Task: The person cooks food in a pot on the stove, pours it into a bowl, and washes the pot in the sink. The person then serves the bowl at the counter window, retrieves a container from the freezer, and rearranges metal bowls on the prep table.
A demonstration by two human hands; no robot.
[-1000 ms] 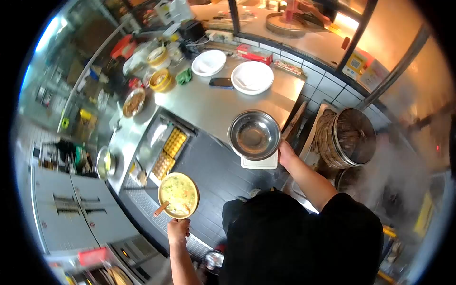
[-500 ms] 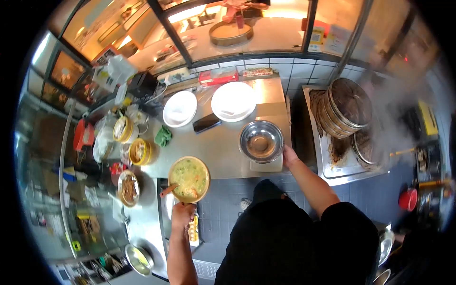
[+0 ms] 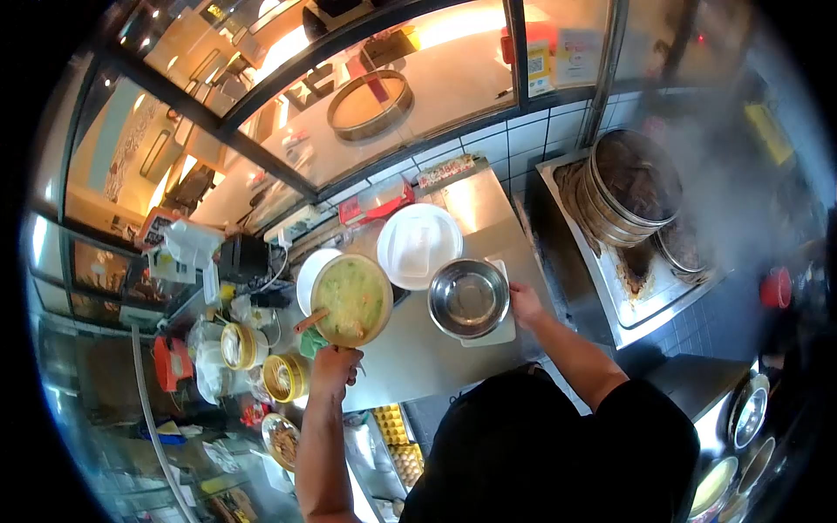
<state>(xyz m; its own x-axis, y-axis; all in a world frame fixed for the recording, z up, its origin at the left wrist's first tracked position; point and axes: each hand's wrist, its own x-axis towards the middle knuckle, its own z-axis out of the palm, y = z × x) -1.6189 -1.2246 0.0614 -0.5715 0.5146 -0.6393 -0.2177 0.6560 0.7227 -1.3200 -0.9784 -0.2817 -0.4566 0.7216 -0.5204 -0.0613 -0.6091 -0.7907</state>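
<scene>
The left hand [image 3: 334,370] is closed at the near edge of a yellow bowl [image 3: 370,301] of green-flecked mixture, its wooden handle [image 3: 311,321] pointing left and nearward. Rightward, over the tabletop [image 3: 401,370], sits a round steel bowl [image 3: 468,299] above a white slab [image 3: 503,332]. The right hand [image 3: 527,305], nearer this bowl, is at its right side; whether it grips is unclear.

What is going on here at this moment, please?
A person's left hand holds a yellow bowl of food above the counter, a brown handle sticking over its rim. The right hand is at the side of a steel bowl, over a white base; its grip is unclear. To the right, steam drifts around a steamer.
</scene>
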